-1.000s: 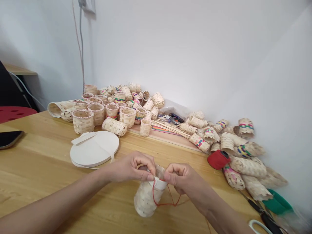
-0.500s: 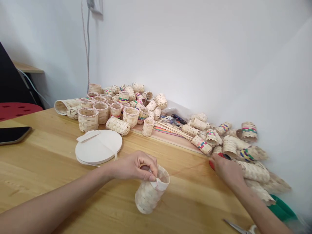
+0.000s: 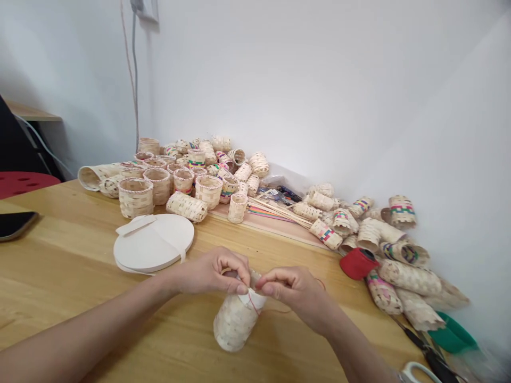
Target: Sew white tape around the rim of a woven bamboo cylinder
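A small woven bamboo basket (image 3: 236, 323) stands tilted on the table, with a white strip (image 3: 257, 302) round its rim. Thumb and fingers of my left hand (image 3: 223, 271) pinch that rim and strip. Across the opening, my right hand (image 3: 297, 291) has its thumb and forefinger closed at the rim, close to the left fingertips; what lies between them is hidden. A thin red thread (image 3: 253, 304) crosses the white strip, passes below my right hand and shows again behind it. Farther right, a red spool-like roll (image 3: 358, 263) rests beside the baskets.
A white coiled strip (image 3: 154, 244) lies left of my hands. Many woven baskets (image 3: 209, 190) and thin sticks (image 3: 279, 210) line the wall. Scissors (image 3: 421, 372), a black-handled tool (image 3: 433, 356) and a green bowl (image 3: 453, 334) are at right. A phone (image 3: 16, 226) lies far left.
My right hand has let go of the red roll and moved left to the basket's rim. The thread, stretched taut before, now hangs slack. My left hand keeps its pinch.
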A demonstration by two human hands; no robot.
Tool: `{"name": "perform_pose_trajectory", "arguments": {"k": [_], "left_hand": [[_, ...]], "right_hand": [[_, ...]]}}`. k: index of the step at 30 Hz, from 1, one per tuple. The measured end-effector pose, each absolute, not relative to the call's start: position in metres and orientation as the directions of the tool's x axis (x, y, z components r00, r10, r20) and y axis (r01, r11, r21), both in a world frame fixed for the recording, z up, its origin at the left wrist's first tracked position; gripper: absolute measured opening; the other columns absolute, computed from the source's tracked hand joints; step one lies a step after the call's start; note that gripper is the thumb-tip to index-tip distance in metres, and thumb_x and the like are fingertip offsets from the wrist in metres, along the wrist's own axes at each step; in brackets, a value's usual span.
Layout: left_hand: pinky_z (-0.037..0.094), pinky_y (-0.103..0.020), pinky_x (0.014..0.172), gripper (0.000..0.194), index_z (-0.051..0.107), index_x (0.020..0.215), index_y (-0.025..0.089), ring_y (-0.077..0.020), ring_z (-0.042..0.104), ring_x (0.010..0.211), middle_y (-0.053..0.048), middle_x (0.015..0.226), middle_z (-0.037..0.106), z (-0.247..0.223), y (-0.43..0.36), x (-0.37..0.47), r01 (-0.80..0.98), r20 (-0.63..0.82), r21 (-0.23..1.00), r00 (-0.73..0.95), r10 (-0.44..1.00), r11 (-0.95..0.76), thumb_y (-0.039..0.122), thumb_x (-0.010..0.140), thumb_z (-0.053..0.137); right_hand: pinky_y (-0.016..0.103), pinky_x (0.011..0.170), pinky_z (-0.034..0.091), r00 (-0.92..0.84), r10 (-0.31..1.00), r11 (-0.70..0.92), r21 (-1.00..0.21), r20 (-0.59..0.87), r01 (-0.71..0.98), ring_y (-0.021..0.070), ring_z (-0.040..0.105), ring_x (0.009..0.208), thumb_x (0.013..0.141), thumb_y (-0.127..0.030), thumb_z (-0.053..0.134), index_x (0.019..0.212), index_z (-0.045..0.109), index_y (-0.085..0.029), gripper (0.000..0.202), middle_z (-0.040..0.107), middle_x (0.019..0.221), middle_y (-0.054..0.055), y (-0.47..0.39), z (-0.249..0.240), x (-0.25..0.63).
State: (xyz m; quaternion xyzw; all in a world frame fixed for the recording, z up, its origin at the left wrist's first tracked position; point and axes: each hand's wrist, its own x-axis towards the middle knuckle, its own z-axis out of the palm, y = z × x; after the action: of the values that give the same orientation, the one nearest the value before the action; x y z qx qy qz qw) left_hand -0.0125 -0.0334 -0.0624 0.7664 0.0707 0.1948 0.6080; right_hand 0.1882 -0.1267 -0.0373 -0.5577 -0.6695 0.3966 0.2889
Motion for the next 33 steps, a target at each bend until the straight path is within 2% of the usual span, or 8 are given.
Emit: {"name": "perform_pose_trajectory", "arguments": {"k": [5,12,18,21,25,28,31,33], "left_hand": [[0.03,-0.019,0.053,0.021,0.068,0.075,0.011,-0.0067,0.04,0.058,0.002,0.067,0.051,-0.065,-0.032,-0.012,-0.129,0.205,0.968,0.903,0.378,-0.215,0.032,0.078,0.068],[0.03,-0.02,0.054,0.026,0.068,0.074,0.011,-0.0078,0.041,0.059,0.001,0.067,0.051,-0.067,-0.03,-0.011,-0.119,0.189,0.975,0.885,0.425,-0.187,0.037,0.076,0.069],[0.031,-0.02,0.054,0.022,0.069,0.074,0.012,-0.0083,0.043,0.061,0.001,0.068,0.052,-0.066,-0.033,-0.01,-0.081,0.166,0.973,0.898,0.408,-0.218,0.034,0.077,0.068],[0.029,-0.019,0.053,0.017,0.069,0.075,0.012,-0.0077,0.041,0.06,0.001,0.068,0.051,-0.064,-0.036,-0.009,-0.067,0.162,0.966,0.909,0.384,-0.248,0.029,0.078,0.067],[0.026,-0.019,0.05,0.015,0.069,0.075,0.012,-0.0065,0.038,0.056,0.003,0.066,0.049,-0.062,-0.042,-0.008,-0.06,0.153,0.967,0.913,0.377,-0.248,0.026,0.078,0.066],[0.026,-0.019,0.05,0.018,0.067,0.072,0.012,-0.0066,0.037,0.056,0.003,0.065,0.048,-0.061,-0.044,-0.007,-0.068,0.148,0.974,0.912,0.383,-0.214,0.029,0.078,0.066],[0.027,-0.019,0.051,0.021,0.066,0.071,0.012,-0.0067,0.038,0.057,0.002,0.066,0.05,-0.062,-0.043,-0.007,-0.084,0.15,0.98,0.907,0.393,-0.18,0.032,0.078,0.067],[0.029,-0.019,0.052,0.022,0.066,0.071,0.012,-0.0069,0.039,0.058,0.002,0.066,0.05,-0.063,-0.042,-0.008,-0.085,0.15,0.981,0.904,0.4,-0.176,0.033,0.077,0.068]], "right_hand": [[0.019,0.048,0.032,-0.137,0.99,0.049,-0.884,-0.018,0.465,0.0082,0.038,0.051,0.078,-0.041,0.06,0.067,0.06,-0.017,0.027,0.049,0.055,-0.006,-0.123,-0.048,0.187],[0.021,0.046,0.03,0.2,0.935,0.083,-0.728,0.294,0.68,0.0103,0.038,0.047,0.083,-0.044,0.051,0.066,0.057,-0.018,0.032,0.042,0.049,-0.006,-0.121,-0.07,0.212],[0.025,0.066,0.045,-0.077,0.991,0.133,-0.864,0.109,0.486,0.0175,0.06,0.074,0.085,-0.043,0.053,0.096,0.072,-0.023,0.03,0.071,0.084,0.003,-0.129,-0.069,0.203],[0.023,0.059,0.041,-0.141,0.989,0.095,-0.928,0.046,0.361,0.0139,0.054,0.063,0.08,-0.046,0.06,0.082,0.072,-0.02,0.029,0.066,0.07,0.001,-0.132,-0.069,0.191],[0.019,0.046,0.028,-0.091,0.995,0.077,-0.942,0.05,0.325,0.0081,0.035,0.049,0.074,-0.048,0.064,0.062,0.06,-0.016,0.034,0.043,0.051,-0.006,-0.134,-0.071,0.184],[0.019,0.048,0.03,0.032,0.988,0.102,-0.785,0.153,0.611,0.0095,0.04,0.05,0.082,-0.047,0.052,0.065,0.058,-0.018,0.034,0.045,0.053,-0.005,-0.13,-0.074,0.195],[0.022,0.052,0.032,0.251,0.928,-0.086,-0.496,0.276,0.864,0.0125,0.047,0.053,0.085,-0.046,0.046,0.07,0.061,-0.02,0.034,0.052,0.054,-0.003,-0.12,-0.08,0.225],[0.024,0.053,0.031,0.374,0.872,-0.225,-0.423,0.314,0.878,0.0153,0.05,0.055,0.084,-0.045,0.047,0.072,0.062,-0.021,0.031,0.055,0.055,-0.001,-0.114,-0.083,0.25]]}}
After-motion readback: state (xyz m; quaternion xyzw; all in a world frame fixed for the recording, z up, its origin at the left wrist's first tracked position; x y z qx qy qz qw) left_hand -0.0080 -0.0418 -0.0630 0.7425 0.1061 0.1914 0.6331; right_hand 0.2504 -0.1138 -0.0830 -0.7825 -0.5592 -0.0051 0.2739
